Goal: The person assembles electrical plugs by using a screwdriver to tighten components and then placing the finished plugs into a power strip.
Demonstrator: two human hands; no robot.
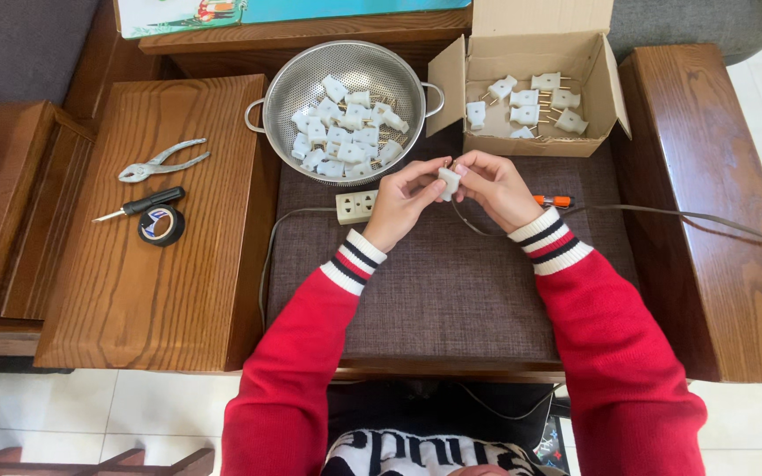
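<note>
Item in hand: one small white plug (pixel 449 182), pinched between your left hand (pixel 401 201) and your right hand (pixel 497 187), fingertips of both closed narrowly on it above the brown woven cushion (pixel 451 282). A thin grey cable (pixel 663 213) runs from under your right hand off to the right; whether it enters the plug cannot be told. Just behind your right wrist lies an orange-handled tool (pixel 553 201) (mostly hidden by the cuff). Beside your left hand: a cream socket strip (pixel 356 206) with its own cord. Above: a steel colander (pixel 346 88) heaped with like white plugs, and an open cardboard box (pixel 535 92) holding a few more, prongs showing. On the wooden board (pixel 160 220) to the left: pliers (pixel 162 160), a black-handled screwdriver (pixel 141 204), a roll of black tape (pixel 161 226). Risks, as judged: your grip is fingertip-only, so a twist could flick the plug or any small loose part of it into the cushion weave; the cable under your wrist could snag your sleeve and drag the plug sideways.
</note>
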